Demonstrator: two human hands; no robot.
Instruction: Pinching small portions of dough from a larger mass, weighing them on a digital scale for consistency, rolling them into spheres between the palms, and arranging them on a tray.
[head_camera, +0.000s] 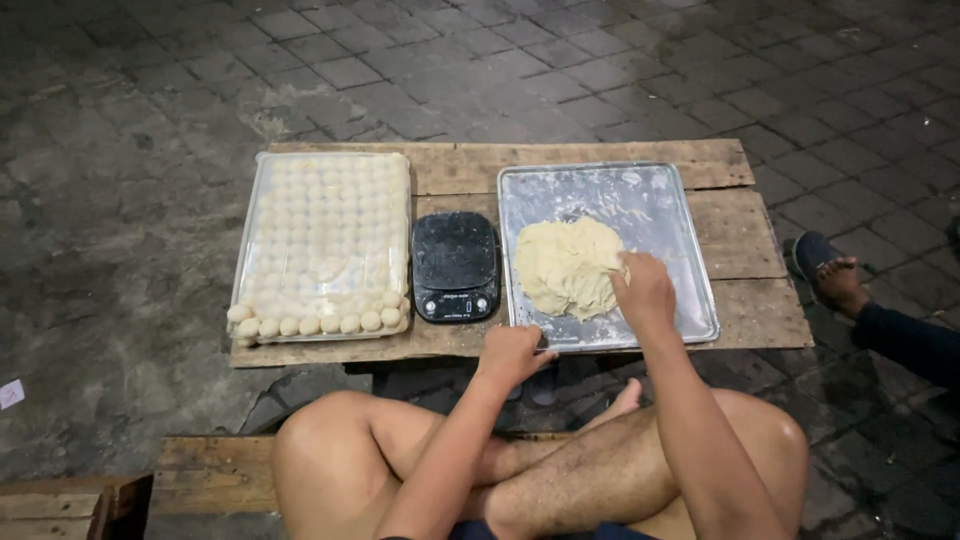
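Pale, flattish dough mass (566, 268), ragged edges, maybe floured, on metal tray (680, 215), centre-left.

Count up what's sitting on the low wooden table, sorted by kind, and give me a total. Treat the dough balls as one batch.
Metal trays: 2, one holding the dough balls and one under the dough mass
Black kitchen scale: 1
Batch of dough balls: 1
Large dough mass: 1
Total: 5

Black scale (455, 267) beside dough-ball tray (322, 248); another person's foot (838, 281).
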